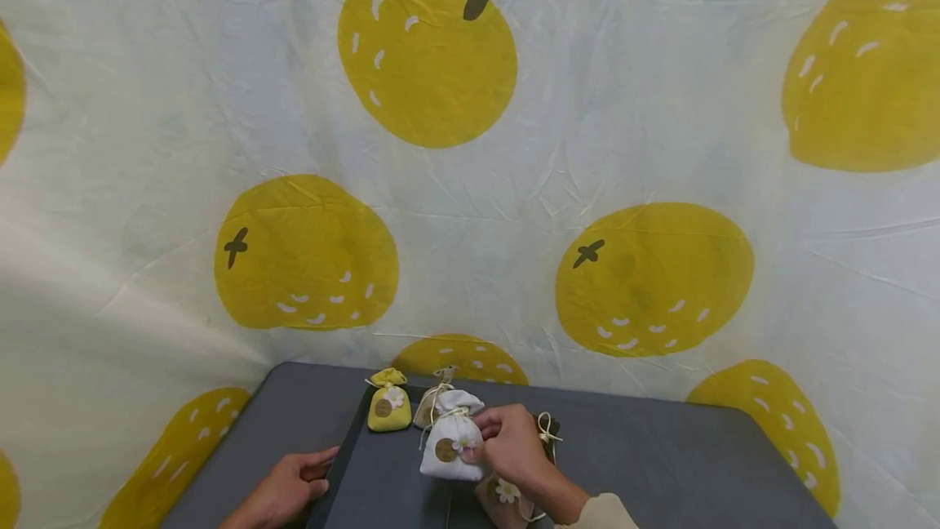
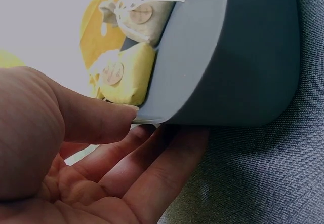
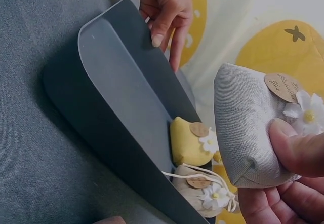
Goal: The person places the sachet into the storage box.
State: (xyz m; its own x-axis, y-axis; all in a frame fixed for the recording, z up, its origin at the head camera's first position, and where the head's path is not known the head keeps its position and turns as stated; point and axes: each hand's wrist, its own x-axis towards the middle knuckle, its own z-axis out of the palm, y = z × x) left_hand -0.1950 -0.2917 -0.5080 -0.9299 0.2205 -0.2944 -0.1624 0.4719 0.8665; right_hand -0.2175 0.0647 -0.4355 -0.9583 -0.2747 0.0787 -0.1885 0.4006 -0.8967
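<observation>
My right hand [image 1: 514, 443] pinches a white drawstring sachet [image 1: 444, 454] with a daisy and a round brown tag. It holds the sachet above the dark grey tray [image 1: 382, 476]. My left hand [image 1: 286, 486] grips the tray's left edge; in the left wrist view its thumb lies on the rim [image 2: 152, 120] and its fingers reach beneath. At the tray's far end sit a yellow sachet [image 1: 390, 411] and a beige sachet [image 1: 424, 411], side by side. The white sachet partly covers the beige one in the head view.
A pinkish-brown sachet [image 1: 503, 500] and a dark brown sachet [image 1: 549, 428] lie near my right hand, partly hidden by it. The grey tabletop [image 1: 676, 464] stretches to the right. Behind it hangs a white curtain [image 1: 470, 178] with yellow fruit prints.
</observation>
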